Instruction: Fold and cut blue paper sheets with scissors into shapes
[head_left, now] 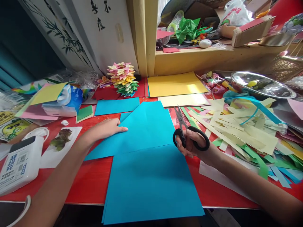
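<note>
My left hand [107,129] is at the slanted left edge of a blue paper sheet [151,126], thumb on top and the other fingers partly hidden at the edge. That sheet lies over a stack of blue paper [153,186], which reaches past the table's front edge. My right hand [190,142] holds black-handled scissors [181,121], fingers through the loops. Their blades point away from me, slightly apart, just right of the sheet and not touching it. A smaller blue piece [117,106] lies behind my left hand.
Paper strips [248,129] pile up on the right beside a metal bowl [262,83]. A folded-paper tower [123,78] and yellow paper [176,85] stand at the back. On the left are a white box [21,167], a photo [60,145] and a tissue pack [67,101].
</note>
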Demonstrator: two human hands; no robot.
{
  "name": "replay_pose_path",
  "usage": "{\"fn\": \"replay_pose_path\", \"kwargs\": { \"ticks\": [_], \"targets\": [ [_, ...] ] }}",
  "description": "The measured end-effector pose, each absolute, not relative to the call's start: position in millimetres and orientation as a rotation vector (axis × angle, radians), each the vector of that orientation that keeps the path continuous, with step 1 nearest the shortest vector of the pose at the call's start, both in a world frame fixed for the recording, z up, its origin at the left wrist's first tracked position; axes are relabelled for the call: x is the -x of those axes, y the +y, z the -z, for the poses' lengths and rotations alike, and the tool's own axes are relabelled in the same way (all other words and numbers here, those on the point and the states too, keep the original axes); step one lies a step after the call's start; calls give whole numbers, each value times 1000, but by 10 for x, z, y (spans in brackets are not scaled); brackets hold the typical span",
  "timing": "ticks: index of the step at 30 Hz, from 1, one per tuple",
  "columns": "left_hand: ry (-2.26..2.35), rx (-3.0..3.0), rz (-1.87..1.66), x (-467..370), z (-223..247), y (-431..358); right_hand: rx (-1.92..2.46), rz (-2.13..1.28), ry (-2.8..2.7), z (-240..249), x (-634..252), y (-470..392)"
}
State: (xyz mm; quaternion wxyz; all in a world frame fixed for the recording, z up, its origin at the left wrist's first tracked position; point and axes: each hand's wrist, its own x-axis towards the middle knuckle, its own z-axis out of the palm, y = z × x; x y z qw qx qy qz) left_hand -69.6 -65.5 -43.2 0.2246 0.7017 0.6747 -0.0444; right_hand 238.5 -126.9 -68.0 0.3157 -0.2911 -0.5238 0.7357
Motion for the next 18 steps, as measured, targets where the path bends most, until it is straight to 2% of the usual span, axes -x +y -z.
{"fn": "replay_pose_path", "kwargs": {
  "ticks": [6, 13, 18],
  "targets": [
    [1834, -2001, 103, 547, 404, -505, 860, -1926, -1434, 684, -2355, -1296],
    [1682, -1907, -348, 401, 535, -427, 776, -1908, -1486, 785, -2368, -1275],
    [1731, -1833, -549, 345, 585, -490, 934, -1910, -1476, 692, -2351, -1256]
  ]
}}
